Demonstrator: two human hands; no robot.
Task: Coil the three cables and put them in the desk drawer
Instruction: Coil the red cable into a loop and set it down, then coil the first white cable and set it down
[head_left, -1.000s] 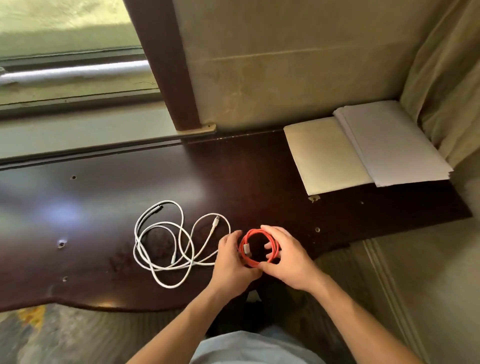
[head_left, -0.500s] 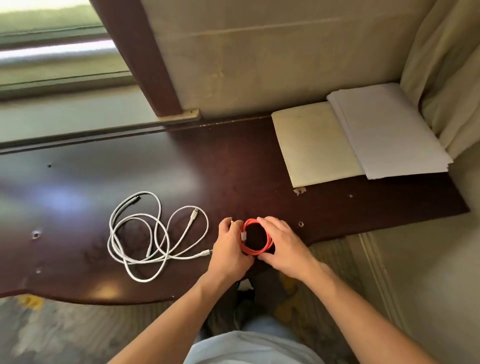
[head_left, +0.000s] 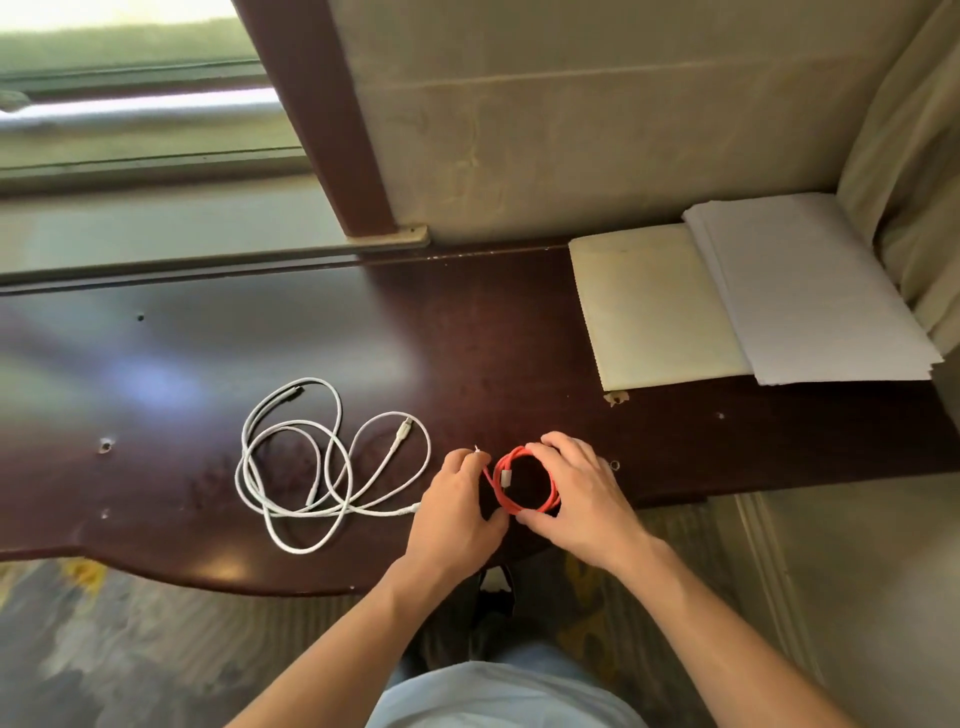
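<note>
A thin red cable wound into a small round coil (head_left: 525, 486) sits just above the near edge of the dark glossy wooden worktop (head_left: 467, 332), held between both hands. The right hand (head_left: 576, 493) curls over the coil's right side, fingers on its far rim and thumb on its near rim, so its grip is closed around the loops. The left hand (head_left: 457, 512) is just left of the coil; its fingertips pinch the cable's loose end, where a small pale connector tip pokes out, and a short red strand runs from there into the coil. A pale connector also shows on the coil's left side.

To the left on the worktop lie loose white cables in tangled overlapping loops (head_left: 322, 462), uncoiled, one end reaching close to the left hand.

At the far right of the worktop lies a cream rectangular pad (head_left: 654, 312), with a stack of white paper sheets (head_left: 800, 291) overlapping its right edge. A beige curtain (head_left: 904, 156) hangs at the right, and a window with a dark wooden frame (head_left: 332, 114) stands beyond the worktop's far left.
</note>
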